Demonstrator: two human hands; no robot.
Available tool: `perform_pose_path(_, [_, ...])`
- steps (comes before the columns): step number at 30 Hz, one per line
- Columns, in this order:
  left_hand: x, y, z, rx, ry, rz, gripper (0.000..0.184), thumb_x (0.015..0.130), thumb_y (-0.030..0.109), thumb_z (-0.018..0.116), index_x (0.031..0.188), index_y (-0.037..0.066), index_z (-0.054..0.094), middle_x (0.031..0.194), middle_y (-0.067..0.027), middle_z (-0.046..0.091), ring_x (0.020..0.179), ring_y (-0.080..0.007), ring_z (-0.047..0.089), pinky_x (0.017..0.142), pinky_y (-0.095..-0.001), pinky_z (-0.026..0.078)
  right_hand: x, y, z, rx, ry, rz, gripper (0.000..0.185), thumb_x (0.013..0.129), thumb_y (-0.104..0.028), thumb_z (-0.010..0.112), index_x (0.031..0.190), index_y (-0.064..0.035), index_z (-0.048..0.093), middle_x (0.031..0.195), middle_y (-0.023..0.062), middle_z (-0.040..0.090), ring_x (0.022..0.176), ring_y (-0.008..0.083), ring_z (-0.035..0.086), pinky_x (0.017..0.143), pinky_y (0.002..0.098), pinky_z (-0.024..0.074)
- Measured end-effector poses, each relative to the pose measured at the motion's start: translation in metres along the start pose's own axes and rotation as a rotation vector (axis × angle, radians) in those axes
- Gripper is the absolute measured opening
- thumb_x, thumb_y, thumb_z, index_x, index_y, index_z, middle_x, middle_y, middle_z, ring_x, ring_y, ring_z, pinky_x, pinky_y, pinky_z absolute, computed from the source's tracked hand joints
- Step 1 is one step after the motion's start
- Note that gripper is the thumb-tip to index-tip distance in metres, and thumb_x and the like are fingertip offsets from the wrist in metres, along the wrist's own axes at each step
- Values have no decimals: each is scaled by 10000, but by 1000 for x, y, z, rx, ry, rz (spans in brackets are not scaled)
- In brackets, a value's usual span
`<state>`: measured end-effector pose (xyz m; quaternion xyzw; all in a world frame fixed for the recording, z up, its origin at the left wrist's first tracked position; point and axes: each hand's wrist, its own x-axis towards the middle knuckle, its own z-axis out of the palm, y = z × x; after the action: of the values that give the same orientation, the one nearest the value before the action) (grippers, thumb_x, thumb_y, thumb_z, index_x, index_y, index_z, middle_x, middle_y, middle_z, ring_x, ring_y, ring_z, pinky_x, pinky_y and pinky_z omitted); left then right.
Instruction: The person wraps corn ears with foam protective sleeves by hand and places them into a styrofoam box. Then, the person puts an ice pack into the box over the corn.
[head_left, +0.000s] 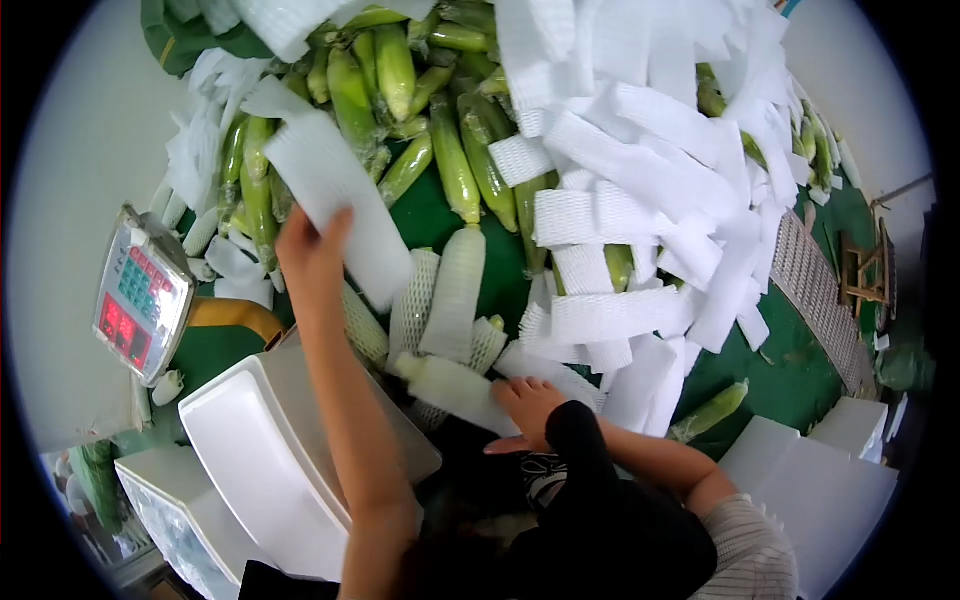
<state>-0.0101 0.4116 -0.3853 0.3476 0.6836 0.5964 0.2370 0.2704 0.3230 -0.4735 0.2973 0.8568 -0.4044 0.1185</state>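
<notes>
While the left hand [315, 255] pinched a flat white foam sleeve [335, 195] between thumb and fingers at the left, the right hand [530, 405] grasped the right end of a pale sleeved vegetable [455, 388] near the person's body, its fingers over the top and its thumb on the near side. Just beyond that piece, a second sleeved vegetable [456, 290] lay on the green table [790, 375], pointing away toward a far heap of long green vegetables [395, 85] in clear film. A loose pile of empty sleeves [640, 200] spread across the right, and a scale display [145, 295] stood at the left, beyond a white box [265, 430]. Judging by the hands, the step in hand was sleeving: one piece appeared covered, with a flat sleeve held ready. The next move seemed to call for releasing the covered piece, freeing the right hand to help open the sleeve's mouth and fit it over a bare vegetable without tearing the film.
</notes>
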Motion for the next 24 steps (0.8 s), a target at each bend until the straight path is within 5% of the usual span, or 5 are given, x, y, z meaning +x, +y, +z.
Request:
perform_pose_path(4, [-81,-11,-6,-199,-361,-321,338,747,35,692,1071,-13,607,917,-40,643,784,-110,585,724,-265,485,35,5,-104,743,742,-187,683,849,-268,627,1357,-8,253,1214,170,447,997,285,515,844,380,452])
perform_pose_path(9, [-101,-38,16,-351,-576,-496,270,875,165,592,1069,-22,597,963,-50,633,835,-99,575,742,-255,468,86,29,-104,1290,520,-377,286,827,-22,634,1086,-72,520,918,28,608,734,82,562,659,215,483])
perform_pose_path(14, [-90,-83,68,-455,-438,-502,284,924,185,519,1111,-26,551,1016,-43,593,931,-113,540,826,-219,416,114,55,-65,2027,278,-209,280,823,-38,634,1077,-93,530,916,20,609,785,74,565,673,225,472])
perform_pose_path(22, [-72,-135,178,-1106,-320,-549,114,860,66,578,952,31,522,904,-45,550,889,-124,522,818,-257,413,118,146,-81,1890,905,16,279,849,-118,558,1092,18,541,1009,98,626,835,190,615,723,302,508])
perform_pose_path(24, [-76,-219,219,-410,-113,-200,188,908,201,511,918,13,527,831,-77,560,795,-187,556,736,-304,448,119,153,-84,2059,895,33,315,834,-126,567,1109,22,526,1020,114,627,839,225,623,726,325,515])
